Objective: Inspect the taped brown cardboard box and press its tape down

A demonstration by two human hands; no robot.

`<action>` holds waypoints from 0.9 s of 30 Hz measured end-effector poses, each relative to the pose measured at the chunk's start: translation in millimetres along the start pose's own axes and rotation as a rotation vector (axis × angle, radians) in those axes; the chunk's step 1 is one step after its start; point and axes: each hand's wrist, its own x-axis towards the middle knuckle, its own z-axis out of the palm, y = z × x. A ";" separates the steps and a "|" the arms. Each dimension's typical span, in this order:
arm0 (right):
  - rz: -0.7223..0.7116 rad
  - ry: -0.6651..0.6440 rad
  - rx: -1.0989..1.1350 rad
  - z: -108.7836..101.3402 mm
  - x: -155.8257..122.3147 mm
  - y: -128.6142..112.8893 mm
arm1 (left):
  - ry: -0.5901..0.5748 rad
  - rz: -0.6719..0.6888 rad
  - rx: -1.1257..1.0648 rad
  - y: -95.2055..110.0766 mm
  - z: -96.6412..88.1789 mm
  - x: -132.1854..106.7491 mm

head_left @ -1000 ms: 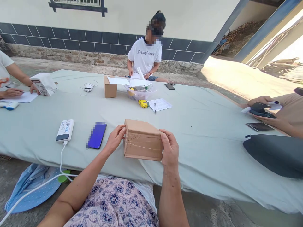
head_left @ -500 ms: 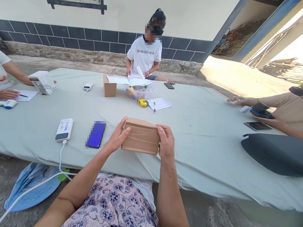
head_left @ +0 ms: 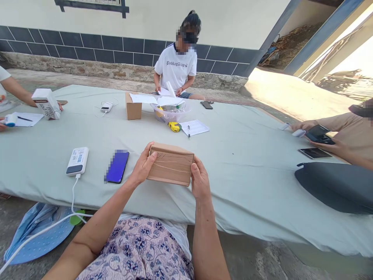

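A small brown cardboard box [head_left: 171, 165] with clear tape across its near face is held just above the pale green sheet [head_left: 239, 163]. My left hand [head_left: 142, 168] grips its left end, fingers curled over the top edge. My right hand [head_left: 199, 181] holds the lower right corner with the thumb on the taped face. To the left of my left hand lie a blue phone [head_left: 117, 167] and a white power bank [head_left: 77, 161] with a white cable [head_left: 52, 227] running off the edge.
Across the sheet a person in a white shirt [head_left: 176, 70] handles papers near a second cardboard box [head_left: 133, 107], a clear bowl [head_left: 171, 112], a yellow tape measure [head_left: 175, 126] and a sheet with a pen [head_left: 194, 127]. Other people's hands work at the left [head_left: 17, 93] and right [head_left: 326, 136].
I have lifted the box slightly and tilted it flatter, its taped face turned more toward me. My hands shifted their grip along its ends. The people at the sides moved their hands.
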 end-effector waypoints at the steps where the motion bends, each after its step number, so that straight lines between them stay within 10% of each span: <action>1: -0.014 -0.019 -0.001 -1.1 -2.0 2.9 | 0.004 -0.007 -0.013 -0.7 -1.3 -0.3; 18: -0.475 -0.149 -0.322 26.8 -28.4 -5.6 | 0.205 -0.130 -0.647 -32.1 -18.4 -7.4; 27: -0.501 0.090 -0.563 19.1 -24.4 -3.6 | 0.198 -0.407 -1.058 -44.6 -32.0 -11.8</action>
